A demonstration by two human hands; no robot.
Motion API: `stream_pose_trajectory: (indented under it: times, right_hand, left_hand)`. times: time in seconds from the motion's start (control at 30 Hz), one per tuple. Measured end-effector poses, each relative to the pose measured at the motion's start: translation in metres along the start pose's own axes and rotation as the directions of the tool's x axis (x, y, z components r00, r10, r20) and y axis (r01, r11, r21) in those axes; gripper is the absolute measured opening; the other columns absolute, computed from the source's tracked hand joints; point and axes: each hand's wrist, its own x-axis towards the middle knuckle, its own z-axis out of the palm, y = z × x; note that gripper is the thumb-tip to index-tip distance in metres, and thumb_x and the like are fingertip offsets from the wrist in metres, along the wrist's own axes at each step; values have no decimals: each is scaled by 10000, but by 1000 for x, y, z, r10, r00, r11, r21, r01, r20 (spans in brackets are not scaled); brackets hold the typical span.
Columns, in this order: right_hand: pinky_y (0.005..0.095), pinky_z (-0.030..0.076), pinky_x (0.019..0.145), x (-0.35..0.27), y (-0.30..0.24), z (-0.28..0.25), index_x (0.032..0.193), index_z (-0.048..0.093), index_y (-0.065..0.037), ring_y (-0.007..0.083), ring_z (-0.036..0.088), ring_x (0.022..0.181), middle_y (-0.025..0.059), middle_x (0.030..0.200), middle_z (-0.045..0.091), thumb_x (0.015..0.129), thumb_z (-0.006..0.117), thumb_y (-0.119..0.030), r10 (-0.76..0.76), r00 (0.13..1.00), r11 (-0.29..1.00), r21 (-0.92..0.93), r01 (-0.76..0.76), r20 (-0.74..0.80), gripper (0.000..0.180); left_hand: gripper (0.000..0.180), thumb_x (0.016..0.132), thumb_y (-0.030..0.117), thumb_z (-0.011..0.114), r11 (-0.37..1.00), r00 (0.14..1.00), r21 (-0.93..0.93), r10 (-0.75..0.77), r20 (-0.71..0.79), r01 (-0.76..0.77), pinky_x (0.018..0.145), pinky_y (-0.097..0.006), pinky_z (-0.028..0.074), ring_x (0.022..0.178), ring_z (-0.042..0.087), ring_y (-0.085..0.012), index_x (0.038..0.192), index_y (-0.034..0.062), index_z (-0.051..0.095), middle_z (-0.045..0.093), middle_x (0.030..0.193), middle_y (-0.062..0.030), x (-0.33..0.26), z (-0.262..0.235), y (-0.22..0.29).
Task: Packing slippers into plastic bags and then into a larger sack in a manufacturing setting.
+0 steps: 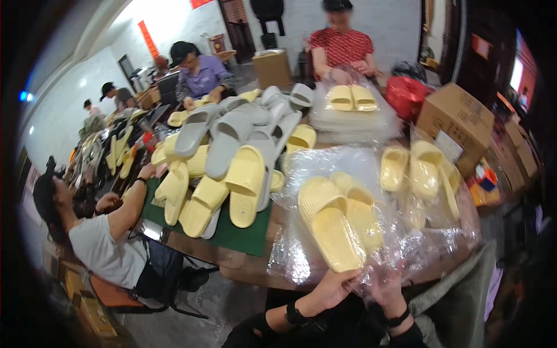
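Note:
A pair of pale yellow slide slippers [337, 232] lies at the table's near edge, toes pointing away from me, with clear plastic over and around them. My left hand [332, 291] is closed at the heel of the left slipper, its fingertips gripping there. Close beside it, my right hand [387, 289] is closed on the crumpled open end of the clear plastic bag [406, 246]. Glare on the film partly hides the right fingers. To the right, more yellow slippers [426, 169] lie in clear plastic.
Grey slippers [229, 136] and yellow slippers [246, 180] are heaped on a green mat [246, 245] at left. A stack of clear bags [357, 126] stands beyond. A cardboard box [455, 124] and red bag [405, 93] sit at right. Several people work around the table.

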Motion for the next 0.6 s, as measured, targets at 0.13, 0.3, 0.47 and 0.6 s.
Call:
stream_pose_trajectory:
  times: [0.13,0.3,0.47,0.6]
  right_hand:
    - [324,488,847,-7,-12,20,1359,288,-13,222,544,1068,99,1248,502,833,656,-304,-141,981,851,522,51,134,705]
    - [311,484,838,-24,-27,10,1281,414,15,154,540,1046,138,1204,532,758,722,-113,-73,985,980,-193,42,-157,620]
    - [299,488,798,-40,-62,3,1198,516,19,141,537,1005,107,1142,566,807,693,-127,-452,835,807,-543,233,-314,454]
    - [320,475,884,-61,-107,-7,1377,289,-59,213,533,1093,87,1193,527,832,621,-34,-663,598,691,-61,721,-450,639]
  left_hand:
    - [483,820,-51,610,966,991,253,10,136,-44,836,-290,496,1038,564,-153,1262,48,439,561,1160,-57,-8,-11,-29]
    - [361,792,-5,678,669,987,731,22,160,-133,718,-252,489,894,573,-130,1125,5,539,592,1026,-54,-4,13,-34]
    - [189,824,91,679,816,929,575,-257,266,61,505,-215,355,598,451,-46,985,29,602,559,755,28,19,47,-43]
    - [235,861,92,632,631,729,737,-382,569,-244,742,-270,455,870,559,-131,1057,8,533,594,1013,-79,30,62,-75]
